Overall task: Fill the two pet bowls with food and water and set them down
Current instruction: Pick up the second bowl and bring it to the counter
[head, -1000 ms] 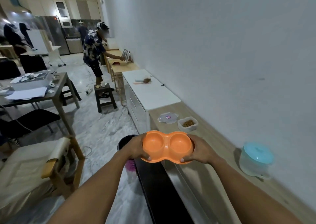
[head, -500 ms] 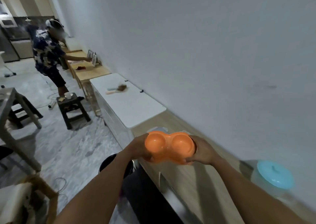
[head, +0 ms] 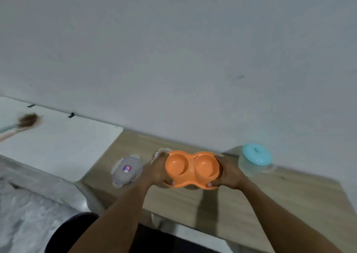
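1. Two thumbs [head: 172, 183] hook over the near rim of the orange double bowl [head: 192, 167]; other fingers hidden beneath.
2. Left hand [head: 156, 172] and right hand [head: 229, 175] grip its ends.
3. Long axis left-right, cups facing up, held over the wooden counter [head: 270, 194].
4. Grey lid [head: 126, 168] near left; teal-lidded jug [head: 255, 158] near right.

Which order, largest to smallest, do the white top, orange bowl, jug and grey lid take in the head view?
1. white top
2. orange bowl, though it is held up nearer the camera
3. jug and grey lid: they look about alike, so no ranking between them
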